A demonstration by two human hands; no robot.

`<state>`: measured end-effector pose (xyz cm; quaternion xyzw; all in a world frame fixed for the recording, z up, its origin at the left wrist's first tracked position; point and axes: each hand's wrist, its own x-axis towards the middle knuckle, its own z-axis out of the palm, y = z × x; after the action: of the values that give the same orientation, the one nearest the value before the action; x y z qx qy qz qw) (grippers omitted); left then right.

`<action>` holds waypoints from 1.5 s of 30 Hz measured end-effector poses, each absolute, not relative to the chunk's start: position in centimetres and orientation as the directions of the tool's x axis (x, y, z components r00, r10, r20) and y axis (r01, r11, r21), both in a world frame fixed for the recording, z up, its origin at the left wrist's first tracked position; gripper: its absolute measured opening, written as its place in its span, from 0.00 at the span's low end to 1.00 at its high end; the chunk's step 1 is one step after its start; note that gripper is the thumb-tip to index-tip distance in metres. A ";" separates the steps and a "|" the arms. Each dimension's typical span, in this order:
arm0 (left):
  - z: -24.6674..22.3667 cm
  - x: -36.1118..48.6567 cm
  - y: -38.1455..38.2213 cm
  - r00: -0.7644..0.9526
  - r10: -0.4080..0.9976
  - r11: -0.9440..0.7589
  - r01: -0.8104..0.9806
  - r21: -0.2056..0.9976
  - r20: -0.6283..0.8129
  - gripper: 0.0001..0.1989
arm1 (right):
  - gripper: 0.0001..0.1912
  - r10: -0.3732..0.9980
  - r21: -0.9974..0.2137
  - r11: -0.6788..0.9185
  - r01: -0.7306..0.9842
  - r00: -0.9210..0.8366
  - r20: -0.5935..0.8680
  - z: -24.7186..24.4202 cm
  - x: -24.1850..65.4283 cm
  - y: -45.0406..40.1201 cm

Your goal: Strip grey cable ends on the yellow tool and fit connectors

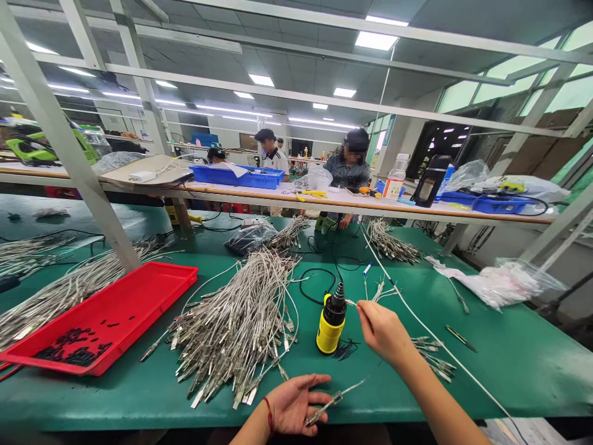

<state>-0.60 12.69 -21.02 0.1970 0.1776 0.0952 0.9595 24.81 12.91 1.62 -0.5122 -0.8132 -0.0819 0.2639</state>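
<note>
My left hand [296,405] is palm up near the front edge, fingers partly curled, with a short USB cable [327,408] lying across them. My right hand [383,330] is closed in a pinch on a thin cable [351,303], whose tip points at the nozzle of a yellow and black heat gun [330,327]. The heat gun stands upright on the green table, nozzle up. Thin black pieces [346,349] lie at its base. Left of it is a large heap of grey USB cables [241,321]. A few more cables [435,358] lie beyond my right forearm.
A red tray [152,287] with small black parts stands left. A long white cable [417,312] crosses the right side, near tweezers [461,338] and a plastic bag [504,281]. A shelf [296,199] with blue trays spans the back; people work behind it.
</note>
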 end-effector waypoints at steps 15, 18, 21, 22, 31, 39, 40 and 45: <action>-16.7 -1.2 4.4 0.764 0.557 0.433 0.067 0.899 -0.326 0.15 | 0.13 0.989 -0.724 -0.144 -0.675 -0.120 -0.085 2.8 17.2 -3.4; -12.9 -2.7 1.1 0.693 0.660 0.320 0.088 0.943 -0.289 0.09 | 0.12 0.960 -0.613 -0.281 -0.738 -0.220 -0.174 1.6 15.7 -5.5; -7.7 -3.9 -0.7 0.631 0.774 -0.072 0.148 0.986 -0.038 0.11 | 0.12 0.943 -0.578 -0.332 -0.746 -0.262 -0.204 0.3 14.9 -6.8; -6.0 -4.2 -1.1 0.608 0.793 -0.137 0.117 0.984 0.038 0.11 | 0.12 0.939 -0.575 -0.343 -0.743 -0.274 -0.206 0.0 14.6 -7.1; -0.2 -3.8 -3.4 0.366 0.903 -0.170 -0.181 0.969 0.227 0.07 | 0.13 0.911 -0.503 -0.409 -0.761 -0.368 -0.184 -1.5 13.1 -8.5; -0.1 -2.4 -4.0 0.251 0.911 -0.271 -0.233 0.934 0.327 0.07 | 0.18 0.869 -0.240 -0.493 -0.836 -0.483 -0.103 -4.7 13.6 -9.6; 0.0 -2.3 -4.0 0.256 0.904 -0.288 -0.228 0.930 0.343 0.08 | 0.18 0.866 -0.214 -0.498 -0.841 -0.494 -0.074 -5.0 13.7 -9.7; 0.5 -1.7 -4.1 0.249 0.878 -0.366 -0.206 0.908 0.410 0.11 | 0.17 0.833 -0.086 -0.541 -0.837 -0.547 0.085 -6.3 13.5 -9.7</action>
<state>-1.73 -4.14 0.46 0.6174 0.2720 0.5492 0.4931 13.46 -9.66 -6.30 0.0169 -0.0582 0.8775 0.4757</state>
